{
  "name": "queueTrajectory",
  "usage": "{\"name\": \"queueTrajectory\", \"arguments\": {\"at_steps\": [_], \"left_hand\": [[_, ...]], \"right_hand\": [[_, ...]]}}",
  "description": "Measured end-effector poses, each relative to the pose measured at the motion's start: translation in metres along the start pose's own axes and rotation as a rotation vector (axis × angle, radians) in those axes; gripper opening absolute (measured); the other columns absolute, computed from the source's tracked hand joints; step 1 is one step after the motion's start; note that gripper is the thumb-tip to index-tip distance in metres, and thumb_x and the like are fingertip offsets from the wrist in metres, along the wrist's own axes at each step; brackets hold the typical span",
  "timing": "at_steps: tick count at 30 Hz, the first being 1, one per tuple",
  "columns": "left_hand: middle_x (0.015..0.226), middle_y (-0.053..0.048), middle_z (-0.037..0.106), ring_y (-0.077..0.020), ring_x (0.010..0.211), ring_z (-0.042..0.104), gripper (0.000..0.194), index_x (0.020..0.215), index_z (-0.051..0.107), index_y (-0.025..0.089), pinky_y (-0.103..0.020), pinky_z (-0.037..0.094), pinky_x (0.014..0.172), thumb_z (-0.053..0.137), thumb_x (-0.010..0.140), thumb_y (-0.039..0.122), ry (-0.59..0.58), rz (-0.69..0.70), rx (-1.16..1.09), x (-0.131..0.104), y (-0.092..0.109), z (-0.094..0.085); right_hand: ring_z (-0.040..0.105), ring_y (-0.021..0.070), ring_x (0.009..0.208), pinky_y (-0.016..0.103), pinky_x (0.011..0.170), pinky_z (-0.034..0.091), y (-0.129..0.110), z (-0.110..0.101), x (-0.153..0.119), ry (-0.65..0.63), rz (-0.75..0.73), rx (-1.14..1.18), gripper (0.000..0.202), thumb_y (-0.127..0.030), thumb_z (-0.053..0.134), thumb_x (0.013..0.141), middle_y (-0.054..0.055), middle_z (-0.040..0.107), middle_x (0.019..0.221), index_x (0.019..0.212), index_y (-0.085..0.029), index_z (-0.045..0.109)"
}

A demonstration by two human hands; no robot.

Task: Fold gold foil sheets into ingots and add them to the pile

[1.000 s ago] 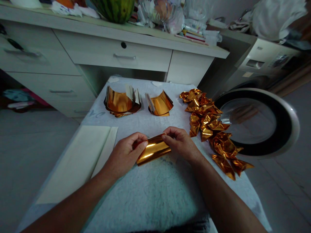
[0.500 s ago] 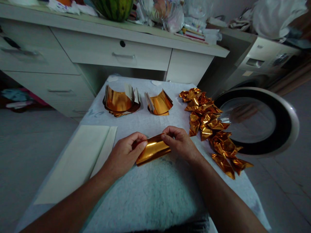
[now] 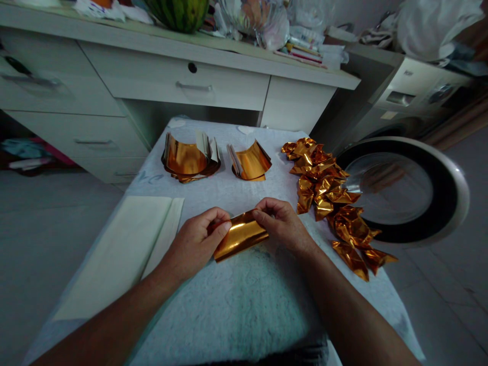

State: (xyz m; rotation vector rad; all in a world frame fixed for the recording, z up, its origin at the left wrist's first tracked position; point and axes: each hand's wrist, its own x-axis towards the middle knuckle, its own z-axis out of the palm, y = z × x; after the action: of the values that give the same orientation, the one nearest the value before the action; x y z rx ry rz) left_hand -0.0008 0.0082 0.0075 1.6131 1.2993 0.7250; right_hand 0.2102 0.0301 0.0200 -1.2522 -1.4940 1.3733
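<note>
The gold foil sheet (image 3: 243, 237) lies curved between the two hands above the near middle of the table (image 3: 244, 310), which has a pale blue, speckled cover. At the sheet's left end, the left hand (image 3: 199, 239) pinches it between thumb and fingers; at its right end, the right hand (image 3: 282, 223) pinches the upper corner the same way.

Beyond the sheet stand two curved stacks of gold foil with pale backing, the larger stack (image 3: 186, 158) farther left and the smaller stack (image 3: 250, 163) nearly straight ahead. To the right of the sheet, crumpled gold foil pieces (image 3: 324, 188) run in a line along the table. To its left lie flat cream paper sheets (image 3: 114, 254).

Farther beyond the sheet is a white drawer cabinet (image 3: 160, 76); its counter (image 3: 213, 44) holds a watermelon (image 3: 177, 12), clear plastic bags (image 3: 247, 20) and a small pile of papers (image 3: 305, 53). Right of the sheet, past the foil pieces, a silver washing machine (image 3: 409, 91) has its round door (image 3: 455, 195) swung open.

The mark on the machine's front, the blue marks on the table cover and the printing on a white bag (image 3: 97, 10) cannot be read.
</note>
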Motion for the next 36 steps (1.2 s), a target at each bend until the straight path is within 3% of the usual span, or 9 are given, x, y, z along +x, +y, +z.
{"name": "queueTrajectory", "arguments": {"at_steps": [21, 29, 36], "left_hand": [[0.073, 0.003, 0.061, -0.0143, 0.066, 0.057, 0.019, 0.089, 0.06, 0.021, -0.026, 0.042, 0.062, 0.049, 0.093, 0.036, 0.011, 0.028, 0.051, 0.0, 0.0, 0.0], [0.082, -0.001, 0.07, -0.0183, 0.075, 0.064, 0.014, 0.087, 0.061, 0.022, -0.028, 0.045, 0.066, 0.048, 0.09, 0.028, 0.061, 0.089, 0.275, -0.001, 0.007, 0.002], [0.085, -0.001, 0.07, -0.0209, 0.081, 0.065, 0.012, 0.088, 0.059, 0.023, -0.032, 0.044, 0.073, 0.048, 0.092, 0.025, 0.066, 0.164, 0.494, 0.001, 0.002, 0.004]], "right_hand": [[0.045, 0.0093, 0.056, 0.021, 0.051, 0.034, 0.001, 0.0, 0.0, 0.008, -0.009, -0.072, 0.022, -0.036, 0.062, 0.083, -0.004, 0.052, 0.061, 0.073, -0.018, 0.057], [0.05, 0.0106, 0.053, 0.023, 0.052, 0.036, 0.009, 0.006, 0.002, 0.09, 0.017, -0.296, 0.016, -0.03, 0.059, 0.084, -0.003, 0.056, 0.058, 0.073, -0.019, 0.06], [0.052, 0.014, 0.066, 0.029, 0.072, 0.037, 0.005, 0.013, 0.001, 0.173, -0.05, -0.714, 0.019, -0.023, 0.061, 0.084, 0.0, 0.065, 0.065, 0.066, -0.019, 0.062]]}}
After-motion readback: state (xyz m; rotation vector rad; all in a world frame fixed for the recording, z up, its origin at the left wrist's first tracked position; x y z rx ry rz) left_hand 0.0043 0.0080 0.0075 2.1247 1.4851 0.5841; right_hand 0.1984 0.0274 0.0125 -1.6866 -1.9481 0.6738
